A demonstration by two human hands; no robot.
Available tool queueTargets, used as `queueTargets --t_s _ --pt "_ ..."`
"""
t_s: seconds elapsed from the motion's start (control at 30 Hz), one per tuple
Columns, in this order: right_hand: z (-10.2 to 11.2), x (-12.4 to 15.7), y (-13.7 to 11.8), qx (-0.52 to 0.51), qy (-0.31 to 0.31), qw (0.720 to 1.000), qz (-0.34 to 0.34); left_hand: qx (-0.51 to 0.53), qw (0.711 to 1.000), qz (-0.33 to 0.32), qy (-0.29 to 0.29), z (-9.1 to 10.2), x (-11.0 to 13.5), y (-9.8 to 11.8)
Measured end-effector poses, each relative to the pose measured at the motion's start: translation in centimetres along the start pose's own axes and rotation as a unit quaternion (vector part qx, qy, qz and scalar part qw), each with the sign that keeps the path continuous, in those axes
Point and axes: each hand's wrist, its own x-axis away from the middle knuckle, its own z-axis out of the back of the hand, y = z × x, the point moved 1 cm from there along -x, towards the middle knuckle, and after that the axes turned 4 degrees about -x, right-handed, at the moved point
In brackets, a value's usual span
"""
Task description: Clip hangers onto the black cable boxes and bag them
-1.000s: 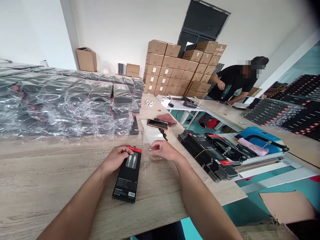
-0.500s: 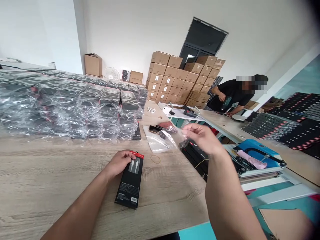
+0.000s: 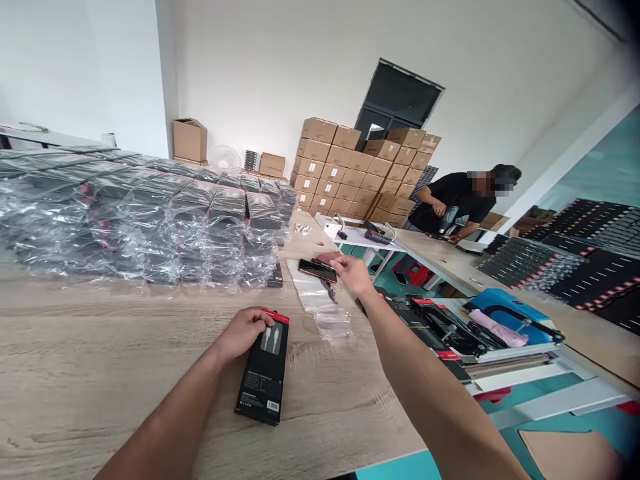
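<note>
A black and red cable box (image 3: 263,383) lies on the wooden table, with two white plugs showing in its window. My left hand (image 3: 243,337) grips its upper left edge, the fingertips on the front by the red top. Further back, my right hand (image 3: 353,275) has its fingers pinched together beside a dark phone (image 3: 316,269). A slim dark item touches those fingertips, too small to name. Below the phone lies a clear plastic bag (image 3: 333,325), flat and crinkled on the table.
Film-wrapped stacks of black boxes (image 3: 200,227) fill the table's left back. More black and red boxes (image 3: 425,327) lie beyond the right edge, near a blue case (image 3: 520,313). A co-worker (image 3: 450,203) holds a power tool at another table. Cartons (image 3: 345,167) are piled behind.
My right hand has let go of the clear bag, which now lies on the table, and has moved left to the phone. My left hand stays on the cable box.
</note>
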Motion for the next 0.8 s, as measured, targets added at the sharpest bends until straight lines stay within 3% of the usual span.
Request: queueTargets --t_s 0.1,0.23,0.33,0.43,0.5,0.63,0.8 --pt "0.0 2.5 1.6 0.044 0.003 0.999 0.03 -0.033 0.999 -0.014 0.005 -0.1 0.0 0.1" --pt "-1.3 5.5 2.9 0.075 -0.123 0.986 0.086 -0.06 0.998 -0.011 0.01 0.0 0.1 0.1" --pt "-1.6 6.4 3.1 0.085 -0.125 0.983 0.103 -0.064 0.998 0.005 0.008 0.0 0.3 0.3" --pt "0.0 6.0 2.6 0.049 -0.096 0.989 0.097 -0.059 0.998 0.013 0.009 0.0 0.5 0.6" --pt "1.8 5.2 1.9 -0.006 -0.082 0.994 0.077 -0.054 0.998 0.011 0.009 0.0 0.5 0.6" --pt "4.6 3.2 1.0 -0.148 -0.033 0.988 -0.037 -0.049 0.999 -0.006 0.003 0.0 0.3 0.2" --pt "4.1 1.7 0.5 -0.212 -0.008 0.973 -0.085 -0.042 0.999 -0.006 0.002 -0.1 0.0 -0.2"
